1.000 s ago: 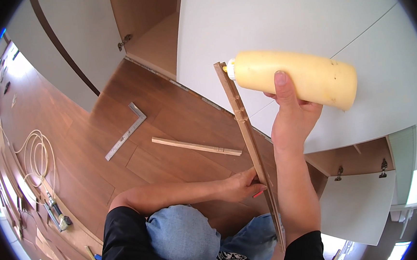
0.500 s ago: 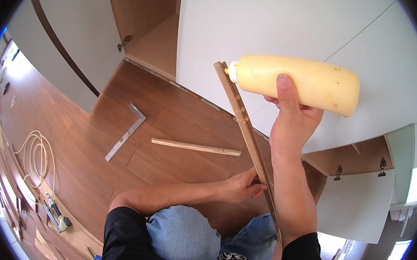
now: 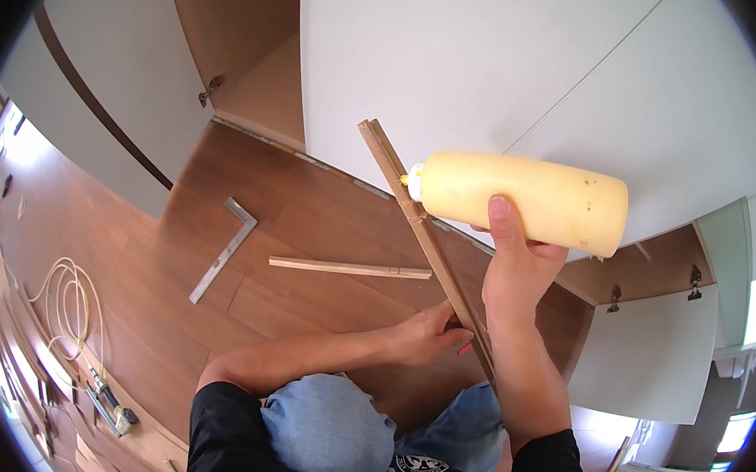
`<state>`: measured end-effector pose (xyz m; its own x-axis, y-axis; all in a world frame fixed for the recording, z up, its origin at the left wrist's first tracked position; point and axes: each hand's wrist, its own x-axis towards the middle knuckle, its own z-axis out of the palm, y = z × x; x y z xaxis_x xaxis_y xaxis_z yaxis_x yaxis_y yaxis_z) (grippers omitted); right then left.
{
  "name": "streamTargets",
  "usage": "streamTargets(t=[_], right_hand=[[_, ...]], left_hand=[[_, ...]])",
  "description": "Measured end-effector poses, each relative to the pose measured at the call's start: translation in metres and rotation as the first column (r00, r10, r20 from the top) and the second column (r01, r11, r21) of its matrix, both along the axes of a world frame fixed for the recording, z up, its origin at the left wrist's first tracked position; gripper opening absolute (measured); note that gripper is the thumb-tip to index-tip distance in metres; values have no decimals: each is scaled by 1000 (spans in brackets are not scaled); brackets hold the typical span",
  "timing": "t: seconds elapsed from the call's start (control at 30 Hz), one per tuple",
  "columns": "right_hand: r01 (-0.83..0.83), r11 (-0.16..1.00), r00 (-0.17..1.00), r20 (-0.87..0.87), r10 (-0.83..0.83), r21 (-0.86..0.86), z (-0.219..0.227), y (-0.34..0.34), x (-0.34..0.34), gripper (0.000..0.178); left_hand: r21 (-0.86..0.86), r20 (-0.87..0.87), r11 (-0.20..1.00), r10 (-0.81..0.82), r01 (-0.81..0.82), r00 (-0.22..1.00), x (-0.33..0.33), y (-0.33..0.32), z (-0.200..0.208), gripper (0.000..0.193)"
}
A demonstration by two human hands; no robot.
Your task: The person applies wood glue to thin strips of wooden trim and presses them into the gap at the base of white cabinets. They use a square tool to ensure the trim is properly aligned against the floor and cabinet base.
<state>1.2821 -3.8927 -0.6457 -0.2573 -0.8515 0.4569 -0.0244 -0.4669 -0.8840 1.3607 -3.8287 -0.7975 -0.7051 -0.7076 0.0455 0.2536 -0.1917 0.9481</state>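
Note:
My right hand (image 3: 521,270) is wrapped round a pale yellow squeeze bottle (image 3: 524,198) that lies nearly level. Its white cap and yellow nozzle point left and meet the side of a long, thin wooden strip (image 3: 437,251), close to some cuts in the wood. Lower down, my left hand (image 3: 433,332) grips that strip, which slants up and away from my lap. A small red object (image 3: 466,349) shows beside the left fingers; I cannot make out its kind.
A shorter wooden strip (image 3: 350,268) and a metal try square (image 3: 223,249) lie on the brown plank floor. Cabinets with white doors (image 3: 436,56) stand ahead, one open. To the left are a coiled hose (image 3: 69,306), an air tool (image 3: 109,404) and long boards.
The bottle has moved down along the strip, its nozzle now nearer the cuts than the far end. The strip's far end has shifted left in view, while my left hand keeps its hold.

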Motion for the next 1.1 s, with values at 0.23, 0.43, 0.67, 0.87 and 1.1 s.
streamTargets(t=[0.23,0.43,0.67,0.87,1.1], right_hand=[[-6,998,998,-69,2,-64,-8,18,-15,31],[-9,1000,999,42,10,-22,-23,26,-29,27],[77,996,995,65,-74,-34,-32,30,-34,25],[66,997,993,97,-62,-42,-26,48,-29,28],[52,999,989,140,-52,5,-39,55,-44,31]], left_hand=[[-105,36,994,9,-5,999,-7,4,2,35],[-85,11,996,30,-29,999,-12,5,0,35],[-91,19,995,35,-33,999,-13,6,-2,36],[-102,18,994,30,-28,999,-11,4,-2,34],[-116,-13,992,45,-47,999,-13,4,-2,35]])
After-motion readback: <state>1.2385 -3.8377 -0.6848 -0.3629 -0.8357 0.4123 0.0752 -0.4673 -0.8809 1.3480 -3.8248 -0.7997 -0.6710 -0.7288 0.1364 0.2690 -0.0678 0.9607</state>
